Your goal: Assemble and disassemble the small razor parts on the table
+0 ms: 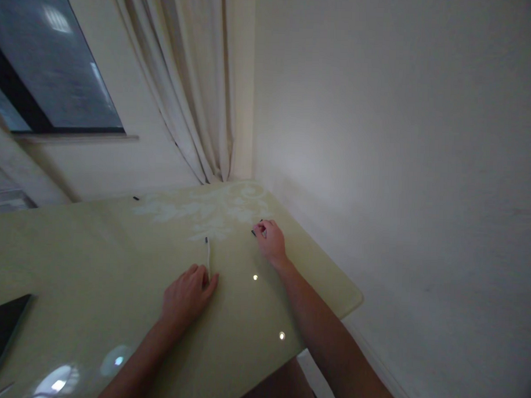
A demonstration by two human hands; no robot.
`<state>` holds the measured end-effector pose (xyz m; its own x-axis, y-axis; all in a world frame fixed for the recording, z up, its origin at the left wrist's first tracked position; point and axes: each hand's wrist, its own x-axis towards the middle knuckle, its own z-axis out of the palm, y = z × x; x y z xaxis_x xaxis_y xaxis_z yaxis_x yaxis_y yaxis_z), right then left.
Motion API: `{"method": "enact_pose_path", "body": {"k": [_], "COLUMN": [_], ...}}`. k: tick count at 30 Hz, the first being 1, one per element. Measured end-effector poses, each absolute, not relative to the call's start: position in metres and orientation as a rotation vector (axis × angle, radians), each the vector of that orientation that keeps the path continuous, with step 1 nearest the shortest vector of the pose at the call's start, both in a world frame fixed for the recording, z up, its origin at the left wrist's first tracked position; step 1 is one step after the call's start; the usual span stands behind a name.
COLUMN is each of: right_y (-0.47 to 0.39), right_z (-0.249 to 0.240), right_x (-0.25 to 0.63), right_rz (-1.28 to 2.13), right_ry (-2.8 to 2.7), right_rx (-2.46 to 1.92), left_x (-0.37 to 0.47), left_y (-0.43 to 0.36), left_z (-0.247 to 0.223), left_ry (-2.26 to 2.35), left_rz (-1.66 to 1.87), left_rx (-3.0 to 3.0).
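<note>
A thin white stick with a black tip (pixel 208 255) lies on the pale yellow-green table (pixel 115 263). Its near end is between the thumb and fingers of my left hand (pixel 188 292), which rests on the tabletop. Farther right, my right hand (pixel 271 240) has its thumb and forefinger pinched together near the far right part of the table. A small dark piece (pixel 253 233) shows beside those fingertips; the rest of what they hold is too small to make out.
Another small black piece (pixel 136 198) lies near the table's far edge. A dark flat device (pixel 2 335) is at the left. Behind the table hang cream curtains (pixel 200 86) beside a window (pixel 61 58); a bare wall (pixel 401 157) borders the right side.
</note>
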<state>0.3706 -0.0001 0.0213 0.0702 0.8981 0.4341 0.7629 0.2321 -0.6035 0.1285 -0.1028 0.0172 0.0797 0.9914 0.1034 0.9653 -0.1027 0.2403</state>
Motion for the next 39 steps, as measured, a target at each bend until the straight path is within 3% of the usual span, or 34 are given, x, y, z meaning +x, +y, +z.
{"method": "enact_pose_path", "body": {"k": [3,8,12,15,19,26,30,33,39], "right_y": [-0.014,-0.027,-0.015,0.001,0.015,0.018,0.021,0.02,0.004], "right_z": [0.02,0.003,-0.002,0.007,0.02,0.008,0.006,0.013,0.012], "right_x": [0.348,0.311,0.309,0.335,0.385,0.418,0.418,0.412,0.379], "right_rz": [0.473,1.018,1.376,1.05,0.44,0.056,-0.023,-0.081,0.121], "right_ry": [-1.871,-1.885,-1.656,-1.573,-1.499,-1.571,-1.524,-1.392,-1.444], "right_rx": [-1.368,-1.082,-0.861,-0.998,-1.525,-2.055,-2.002,-1.719,-1.374], "left_x": [0.123,0.125,0.133,0.131,0.127,0.126,0.126,0.126,0.125], "left_y": [-0.098,-0.097,-0.099,-0.098,-0.096,-0.096,-0.096,-0.095,-0.092], "left_z": [0.016,0.012,0.01,0.006,0.002,-0.001,-0.003,-0.004,-0.01], "left_ry": [2.022,1.703,1.436,1.413,1.42,1.406,1.413,1.416,1.475], "left_rz": [0.419,0.875,0.729,0.597,0.599,0.597,0.591,0.588,0.612], "left_rx": [2.176,2.211,2.287,2.329,2.344,2.395,2.408,2.377,2.228]}}
